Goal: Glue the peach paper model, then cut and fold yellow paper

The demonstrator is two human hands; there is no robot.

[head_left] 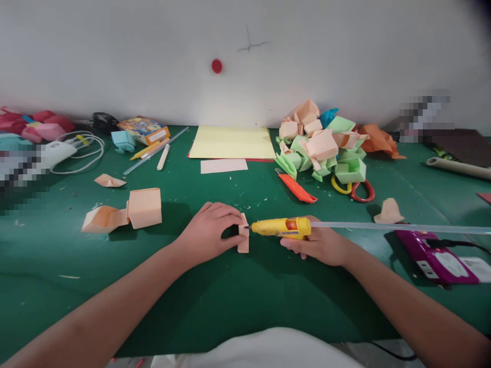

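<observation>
My left hand [210, 231] pinches a small folded strip of peach paper [243, 246] against the green table [215, 306]. A yellow hot glue gun [274, 226] is gripped in my right hand [320, 243], its nozzle pointing left and meeting the paper strip, or very close to it. Out of the gun's back runs a long clear glue stick [383, 226]. Left of my left hand sit a peach paper box [144, 208] and a folded peach paper piece [102, 220] joined to it by a narrow band.
Folded paper pieces [322, 143] are heaped at the back right, near an orange cutter [297, 187] and scissors [362, 190]. A purple power strip [437, 258] lies at the right. Yellow paper sheets [232, 142] rest by the wall; a white cable [102, 148] loops at left.
</observation>
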